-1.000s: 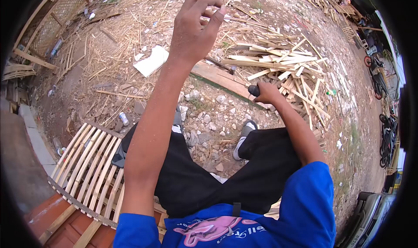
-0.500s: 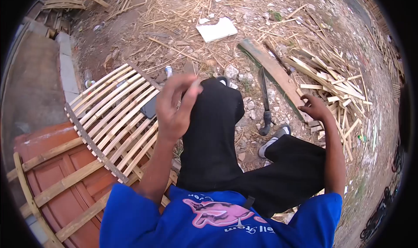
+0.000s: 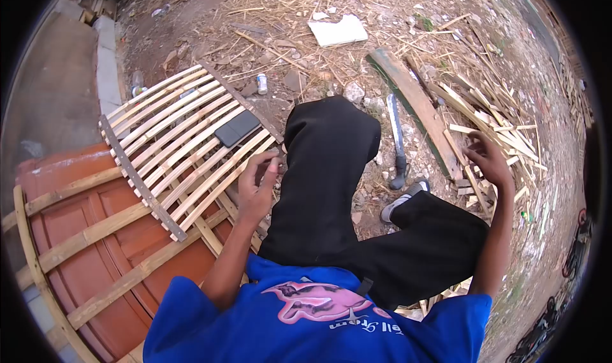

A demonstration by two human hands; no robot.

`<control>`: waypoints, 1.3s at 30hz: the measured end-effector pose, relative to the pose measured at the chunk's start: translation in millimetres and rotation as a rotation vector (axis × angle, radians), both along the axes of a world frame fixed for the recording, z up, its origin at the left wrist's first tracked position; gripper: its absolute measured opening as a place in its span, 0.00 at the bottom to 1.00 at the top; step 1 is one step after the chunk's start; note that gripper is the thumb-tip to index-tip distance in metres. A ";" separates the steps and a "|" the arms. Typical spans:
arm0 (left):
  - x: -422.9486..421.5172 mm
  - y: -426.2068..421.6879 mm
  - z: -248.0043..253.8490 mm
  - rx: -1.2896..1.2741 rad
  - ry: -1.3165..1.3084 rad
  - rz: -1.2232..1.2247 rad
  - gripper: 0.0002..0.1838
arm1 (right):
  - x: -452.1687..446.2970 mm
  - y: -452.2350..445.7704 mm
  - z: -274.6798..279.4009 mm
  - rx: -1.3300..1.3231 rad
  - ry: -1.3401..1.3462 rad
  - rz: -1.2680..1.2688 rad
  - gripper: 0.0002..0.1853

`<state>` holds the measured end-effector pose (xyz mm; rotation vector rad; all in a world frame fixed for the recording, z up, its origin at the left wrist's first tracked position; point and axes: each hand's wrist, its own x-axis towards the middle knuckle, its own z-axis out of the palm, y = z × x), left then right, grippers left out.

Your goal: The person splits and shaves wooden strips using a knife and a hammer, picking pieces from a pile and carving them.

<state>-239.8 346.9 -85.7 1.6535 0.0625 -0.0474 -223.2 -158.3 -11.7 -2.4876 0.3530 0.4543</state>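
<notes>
My left hand is raised beside my left knee, near the edge of a curved slatted wooden panel. Its thumb and index fingertip come together in a pinch; anything between them is too small to make out. On the panel's slats lies a dark phone. My right hand hovers at the right, fingers loosely bent and apart, holding nothing visible. Close to it are a long plank and a heap of split wood strips. A machete lies on the ground between my legs and the plank.
Under the slatted panel is a reddish-brown panelled door crossed by wooden poles. A white slab lies ahead among straw and wood scraps. A small bottle stands beyond the panel. Stones and debris cover the ground.
My left hand has dropped lower and nearer my body, uncovering the phone. My right hand has shifted slightly right. The view has tilted, and the machete's blade now shows more fully.
</notes>
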 end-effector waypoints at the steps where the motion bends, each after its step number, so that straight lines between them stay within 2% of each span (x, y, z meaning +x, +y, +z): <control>1: 4.1 -2.0 8.1 -0.005 -0.046 -0.026 0.10 | -7.7 2.6 10.6 0.039 -0.059 -0.024 0.26; 3: 5.0 -3.5 17.5 0.034 -0.131 -0.072 0.09 | -19.7 25.7 46.1 0.112 -0.208 -0.059 0.24; 5: 0.9 -0.8 6.2 0.115 -0.177 -0.094 0.08 | -38.1 33.9 58.5 0.078 -0.359 -0.087 0.23; 6: -4.1 5.7 -8.2 0.121 -0.090 -0.131 0.09 | -46.8 40.9 67.1 0.079 -0.322 -0.129 0.22; 8: -23.4 25.8 -49.8 0.241 0.104 -0.165 0.11 | -71.7 28.1 64.9 -0.086 -0.329 0.001 0.23; 12: -97.2 87.1 -114.0 0.460 0.316 -0.247 0.15 | -144.8 8.7 41.6 -0.128 -0.394 -0.282 0.21; 14: -148.0 119.4 -123.3 0.505 0.467 -0.304 0.16 | -177.8 18.4 16.8 0.014 -0.462 -0.504 0.21; 15: -172.7 135.3 -124.4 0.535 0.583 -0.341 0.16 | -198.0 8.0 9.7 -0.002 -0.339 -0.491 0.20; 18: -256.1 175.2 -127.2 0.245 0.843 -0.464 0.14 | -198.9 27.1 17.1 -0.033 -0.380 -0.526 0.19; 21: -282.4 180.2 -118.7 0.205 1.002 -0.505 0.13 | -188.1 31.0 21.3 -0.059 -0.369 -0.551 0.17; 25: -246.2 166.2 -118.0 0.333 0.975 -0.438 0.13 | -179.7 35.7 20.2 -0.053 -0.395 -0.562 0.14; 27: -203.2 152.7 -125.9 0.386 0.917 -0.422 0.13 | -173.9 44.5 25.5 -0.162 -0.439 -0.531 0.14; 33: -56.1 65.5 -133.9 0.480 0.743 -0.510 0.12 | -167.8 44.6 42.1 -0.143 -0.432 -0.549 0.15; 39: -10.3 20.2 -122.1 0.535 0.693 -0.604 0.11 | -178.8 39.5 40.0 -0.166 -0.480 -0.530 0.15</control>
